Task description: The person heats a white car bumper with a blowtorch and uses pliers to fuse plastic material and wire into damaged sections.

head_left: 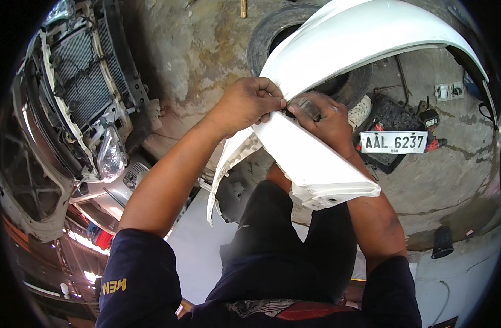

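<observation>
A white car fender point(316, 156) reaches from in front of my thighs up to the far right, its wheel arch curving away. My left hand point(245, 106) is closed in a pinch on the fender's narrow edge, thumb against fingers. Right beside it, nearly touching, my right hand point(324, 117) is closed with its fingers curled. A greyish piece shows between its thumb and fingers, too small and shaded to name. Between the fingertips of both hands is a small dark spot at the panel's edge.
A tyre point(261, 46) lies on the concrete floor behind the fender. To the right are a licence plate point(394, 142) on a black tray-like part, a red-and-black power tool point(430, 117) and a black cup point(442, 242). At left stands a car front with its radiator point(81, 71) exposed and a headlight point(112, 153).
</observation>
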`<action>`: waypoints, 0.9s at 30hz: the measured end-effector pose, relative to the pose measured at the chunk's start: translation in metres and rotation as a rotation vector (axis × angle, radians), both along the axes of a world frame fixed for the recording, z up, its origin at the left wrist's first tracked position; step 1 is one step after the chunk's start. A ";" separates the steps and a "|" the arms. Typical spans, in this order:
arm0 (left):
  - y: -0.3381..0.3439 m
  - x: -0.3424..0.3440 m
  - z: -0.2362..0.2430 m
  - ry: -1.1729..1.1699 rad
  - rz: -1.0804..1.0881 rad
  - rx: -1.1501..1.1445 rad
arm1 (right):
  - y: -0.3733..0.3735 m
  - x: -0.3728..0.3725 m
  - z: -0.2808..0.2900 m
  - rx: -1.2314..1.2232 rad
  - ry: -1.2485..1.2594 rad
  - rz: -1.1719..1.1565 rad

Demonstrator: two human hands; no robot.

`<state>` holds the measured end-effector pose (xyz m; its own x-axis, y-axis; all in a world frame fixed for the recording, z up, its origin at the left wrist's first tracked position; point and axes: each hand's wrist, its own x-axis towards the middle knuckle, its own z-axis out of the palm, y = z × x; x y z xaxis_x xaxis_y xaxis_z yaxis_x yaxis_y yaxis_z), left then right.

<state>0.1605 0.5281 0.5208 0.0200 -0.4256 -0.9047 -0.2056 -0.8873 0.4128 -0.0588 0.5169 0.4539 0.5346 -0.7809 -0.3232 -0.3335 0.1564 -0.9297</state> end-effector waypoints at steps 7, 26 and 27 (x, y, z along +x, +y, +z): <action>0.000 -0.002 0.008 -0.014 -0.030 -0.046 | 0.001 0.000 0.000 -0.031 -0.155 0.018; 0.046 0.004 0.024 -0.070 -0.163 -0.340 | -0.018 -0.007 -0.007 -0.243 -0.046 0.241; 0.054 0.003 0.034 -0.101 -0.256 -0.438 | -0.020 -0.007 -0.008 -0.206 -0.064 0.245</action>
<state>0.1637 0.5820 0.5547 -0.0563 -0.7669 -0.6393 -0.4513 -0.5517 0.7015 -0.0658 0.4969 0.4461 0.7287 -0.6721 -0.1315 -0.2777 -0.1145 -0.9538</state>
